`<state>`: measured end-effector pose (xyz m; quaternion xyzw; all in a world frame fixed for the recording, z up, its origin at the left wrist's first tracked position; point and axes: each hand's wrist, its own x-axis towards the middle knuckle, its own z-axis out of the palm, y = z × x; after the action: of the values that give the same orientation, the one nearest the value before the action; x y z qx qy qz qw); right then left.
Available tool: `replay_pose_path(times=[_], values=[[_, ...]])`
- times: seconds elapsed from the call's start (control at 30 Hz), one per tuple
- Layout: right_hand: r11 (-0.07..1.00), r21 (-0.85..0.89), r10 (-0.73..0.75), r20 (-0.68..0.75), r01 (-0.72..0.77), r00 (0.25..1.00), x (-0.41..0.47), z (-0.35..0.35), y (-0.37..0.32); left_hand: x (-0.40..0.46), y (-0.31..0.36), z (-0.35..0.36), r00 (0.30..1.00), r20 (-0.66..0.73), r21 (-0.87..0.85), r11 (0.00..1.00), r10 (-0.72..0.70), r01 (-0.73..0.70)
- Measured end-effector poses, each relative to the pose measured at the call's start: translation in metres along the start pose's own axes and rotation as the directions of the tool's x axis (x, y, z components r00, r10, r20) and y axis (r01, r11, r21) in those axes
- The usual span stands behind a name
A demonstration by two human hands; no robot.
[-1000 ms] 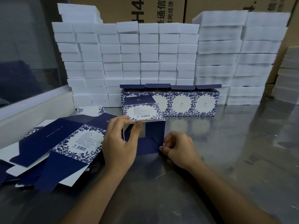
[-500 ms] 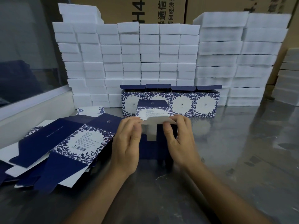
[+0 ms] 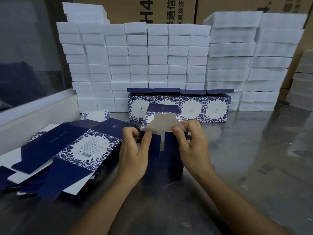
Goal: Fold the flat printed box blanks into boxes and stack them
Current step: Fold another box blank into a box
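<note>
A half-formed navy and white floral box [image 3: 166,150] stands on the steel table between my hands. My left hand [image 3: 133,153] pinches its left side flap, thumb on the navy panel. My right hand [image 3: 193,146] grips the right side, thumb pressing the pale end flap [image 3: 162,123] that tilts up. A loose pile of flat printed blanks [image 3: 67,150] lies to the left. Behind the box, a row of several folded boxes [image 3: 194,106] stands with lids raised.
Tall stacks of white foam blocks [image 3: 152,61] wall off the back of the table, with more at the right edge [image 3: 304,82]. Brown cartons [image 3: 169,9] stand behind them. A glass partition [image 3: 25,56] runs along the left. Bare steel table [image 3: 254,167] lies to the right.
The box has been squared up and turned. My right hand rose from the table to the box's top, and both hands now work the end flaps, which have lifted toward me.
</note>
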<state>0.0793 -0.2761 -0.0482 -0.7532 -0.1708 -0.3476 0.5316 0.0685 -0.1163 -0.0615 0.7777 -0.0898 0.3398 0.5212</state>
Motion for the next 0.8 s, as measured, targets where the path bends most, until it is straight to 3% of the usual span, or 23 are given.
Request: replay_pose_path(times=[0.13,0.4,0.6,0.8], values=[[1.000,0.006,-0.013,-0.009,0.013,1.000,-0.001,0.002,-0.002,0.002,-0.003,-0.009,0.990,-0.015,0.210,0.969,0.140,-0.134],[1.000,0.009,0.000,-0.014,0.000,1.000,-0.001,0.003,0.001,0.003,-0.003,-0.011,0.973,-0.010,0.288,0.933,0.230,-0.217],[1.000,-0.010,-0.007,-0.012,0.007,1.000,0.000,0.004,0.002,0.003,-0.006,-0.013,0.976,0.001,0.311,0.928,0.217,-0.206],[1.000,-0.027,0.012,-0.022,-0.013,1.000,0.003,0.000,0.007,-0.001,-0.016,-0.011,0.980,0.162,0.300,0.940,0.116,-0.161]])
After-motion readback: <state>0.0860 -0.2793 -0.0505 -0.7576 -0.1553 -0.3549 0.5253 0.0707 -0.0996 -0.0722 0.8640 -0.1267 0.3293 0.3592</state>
